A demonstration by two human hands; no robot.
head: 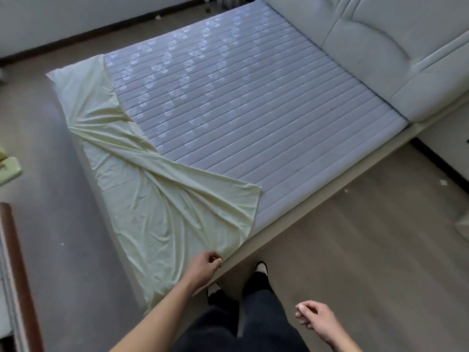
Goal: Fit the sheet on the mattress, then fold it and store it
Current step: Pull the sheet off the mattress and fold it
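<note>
A pale yellow sheet (162, 207) lies wrinkled over the left strip of a grey ribbed mattress (253, 105); one loose corner is flopped back on the mattress top. The sheet's far corner wraps the mattress's far left corner. At the near edge of the bed my left hand (204, 266) pinches the sheet's edge with curled fingers. My right hand (314, 317) hangs off to the right over the floor, fingers loosely curled, holding nothing.
A padded light headboard (396, 47) runs along the right side of the bed. The bed frame edge (291, 219) borders a wooden floor (368, 245), where my feet stand. A dark wooden rail (17, 275) is at the left.
</note>
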